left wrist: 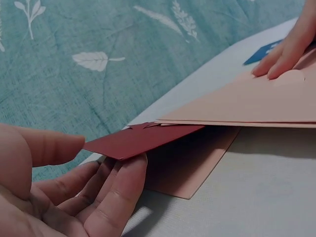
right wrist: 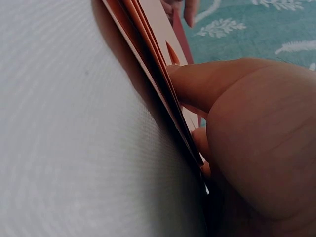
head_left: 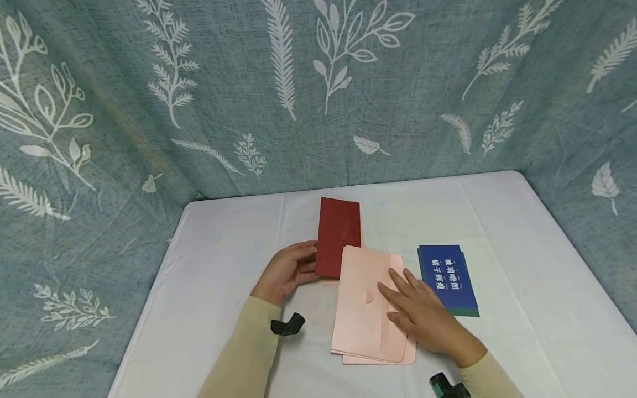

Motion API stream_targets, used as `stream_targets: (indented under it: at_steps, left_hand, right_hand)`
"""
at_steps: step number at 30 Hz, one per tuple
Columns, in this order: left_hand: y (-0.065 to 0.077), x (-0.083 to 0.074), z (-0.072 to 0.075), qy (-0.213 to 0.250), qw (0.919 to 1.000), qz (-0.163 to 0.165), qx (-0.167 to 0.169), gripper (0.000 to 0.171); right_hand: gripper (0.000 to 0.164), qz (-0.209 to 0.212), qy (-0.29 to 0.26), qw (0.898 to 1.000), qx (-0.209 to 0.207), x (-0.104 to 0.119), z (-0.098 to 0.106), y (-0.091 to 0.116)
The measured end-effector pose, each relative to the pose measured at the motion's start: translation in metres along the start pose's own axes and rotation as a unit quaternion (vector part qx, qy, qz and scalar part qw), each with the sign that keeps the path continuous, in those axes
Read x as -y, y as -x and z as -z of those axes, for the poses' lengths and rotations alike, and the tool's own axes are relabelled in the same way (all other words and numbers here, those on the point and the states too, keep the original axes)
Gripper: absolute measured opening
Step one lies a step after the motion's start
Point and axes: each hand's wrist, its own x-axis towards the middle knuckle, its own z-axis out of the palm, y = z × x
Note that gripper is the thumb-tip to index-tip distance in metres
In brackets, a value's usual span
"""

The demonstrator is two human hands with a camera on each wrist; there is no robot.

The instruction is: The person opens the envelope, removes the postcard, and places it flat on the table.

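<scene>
My left hand (head_left: 287, 273) pinches the left edge of a dark red card (head_left: 338, 235), thumb at the top edge and fingers beneath. In the left wrist view the near corner of this red card (left wrist: 140, 142) is lifted, and a pale pink sheet (left wrist: 185, 180) lies below it. A stack of pink envelopes (head_left: 360, 309) overlaps the red card's lower right corner. Across that stack my right hand (head_left: 425, 315) rests with fingers spread and fairly straight. Seen from the right wrist, the layered edges of the pink envelopes (right wrist: 148, 44) stand slightly apart beside the thumb.
Right of the pink stack lies a blue card (head_left: 450, 276) with white characters, over a green one (head_left: 468, 312). Everything lies on a white-covered table (head_left: 239, 237). A teal curtain (head_left: 298, 149) with white leaf prints hangs behind and at the sides.
</scene>
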Motion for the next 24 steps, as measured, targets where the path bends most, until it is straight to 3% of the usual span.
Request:
stream_targets:
  at_steps: [7,24]
  left_hand:
    - [-0.0046,-0.0027,-0.0006,-0.049,0.9988,0.0,0.002,0.045]
    - [-0.0044,0.0003,0.0026,-0.055,0.9982,-0.01,0.019,0.044]
  right_hand:
    - [0.06,-0.001,-0.004,1.0,0.0,0.0002,-0.0005,-0.0002]
    - [0.06,0.0,-0.003,1.0,0.001,0.0011,-0.0003,-0.0007]
